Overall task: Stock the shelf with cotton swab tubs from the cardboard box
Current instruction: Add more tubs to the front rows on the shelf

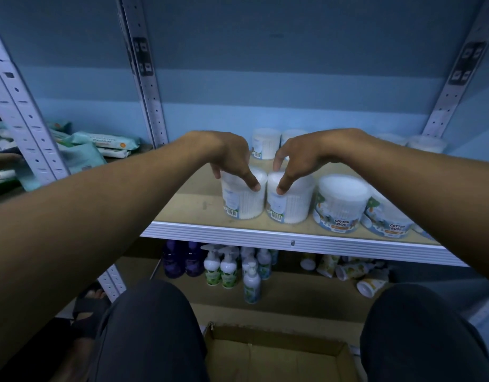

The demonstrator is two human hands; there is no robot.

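Observation:
Two clear cotton swab tubs stand side by side near the front of the wooden shelf (193, 208). My left hand (232, 158) grips the left tub (242, 201) from above, thumb on its front rim. My right hand (298, 158) grips the right tub (288, 204) the same way. To the right stand two more tubs (339, 205) labelled "Cotton Buds". Further tubs (265, 143) sit at the back of the shelf. The open cardboard box (276, 354) lies on the floor between my knees.
Grey slotted uprights (147, 78) frame the bay. Wipe packs (105, 143) lie on the neighbouring shelf at left. Pump bottles (221, 268) and toppled tubes (348, 271) fill the lower shelf. Another person's sandalled foot (91, 301) is at lower left.

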